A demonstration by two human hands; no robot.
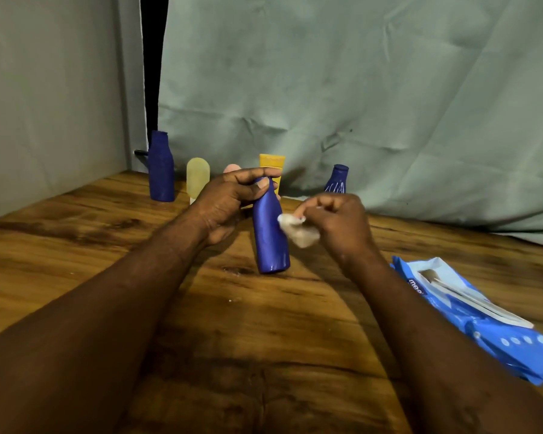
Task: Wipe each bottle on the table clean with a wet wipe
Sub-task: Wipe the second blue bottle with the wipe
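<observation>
Creased grey-green cloth backdrop (358,73) is hanging across the back, its lower edge draping onto the wooden tabletop (76,245) in front of it. Left of the cloth a narrow dark gap (151,57) is showing, with a plain grey wall panel (44,89) standing beyond it and a small black object (140,152) sticking out at the gap's foot, too small to identify. In front of the cloth's right end a blue wipes pack (499,339) is lying flat, white-edged flap facing up, partly running out of view.
</observation>
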